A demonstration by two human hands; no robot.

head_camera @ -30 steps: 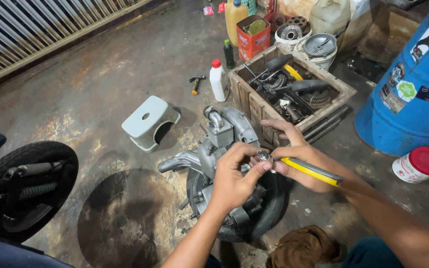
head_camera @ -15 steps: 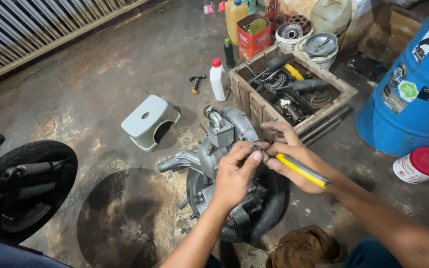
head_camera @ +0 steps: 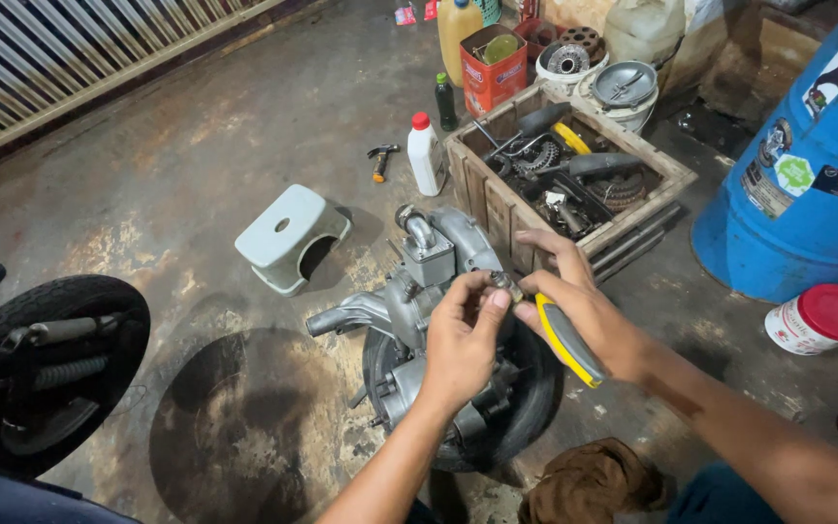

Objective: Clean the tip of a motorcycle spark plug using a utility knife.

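Both hands met over the engine [head_camera: 419, 291]! The left hand [head_camera: 460, 340] pinched a small metal part [head_camera: 502, 282] at its fingertips, while the right hand [head_camera: 579, 306] gripped a yellow-handled tool [head_camera: 566, 340], thumb touching that part.

Pale grey-green plastic step stool [head_camera: 288, 236]; silver-grey cast metal engine housing [head_camera: 419, 281]; black rubber tyre [head_camera: 526, 412]; yellow-and-grey handled tool [head_camera: 566, 340]; white plastic bottle with red cap [head_camera: 426, 155]; bright blue plastic drum [head_camera: 807, 184]; brown wooden crate [head_camera: 574, 180]; stained grey-brown concrete floor [head_camera: 196, 146].
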